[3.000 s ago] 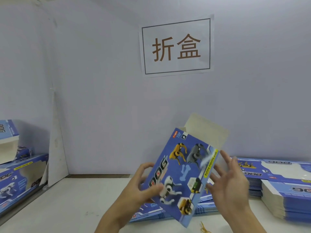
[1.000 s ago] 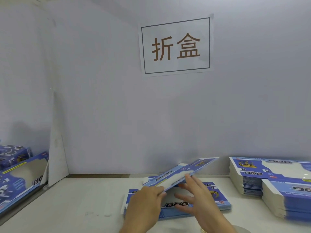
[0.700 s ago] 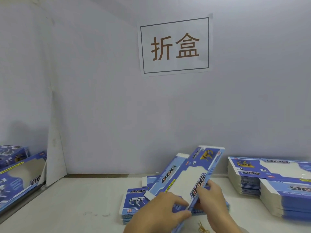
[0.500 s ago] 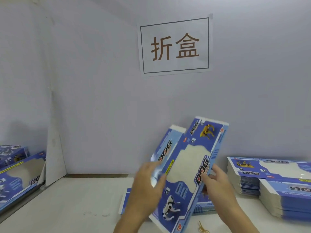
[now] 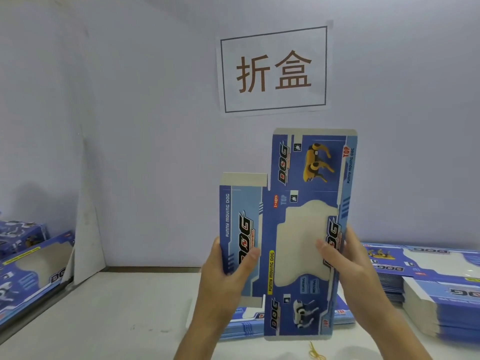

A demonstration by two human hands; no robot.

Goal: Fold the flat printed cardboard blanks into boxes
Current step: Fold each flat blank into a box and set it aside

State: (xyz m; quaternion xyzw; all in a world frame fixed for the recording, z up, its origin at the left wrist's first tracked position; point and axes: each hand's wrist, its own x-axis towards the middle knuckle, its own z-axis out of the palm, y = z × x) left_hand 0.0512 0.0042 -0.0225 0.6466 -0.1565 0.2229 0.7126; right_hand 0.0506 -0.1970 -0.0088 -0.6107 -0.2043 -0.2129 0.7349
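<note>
My left hand (image 5: 223, 276) and right hand (image 5: 345, 266) pinch the flat blue printed cardboard blank (image 5: 298, 229) by its side edges, upright, ready to pop it open.

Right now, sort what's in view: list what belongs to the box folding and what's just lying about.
Part of the job:
- held blank, flat and upright, gripped by left hand and right hand
- low pile of blanks beneath it
- blank stacks at right
- folded boxes at left

Lying about:
- yellow rubber band on the table
- wall sign
</note>
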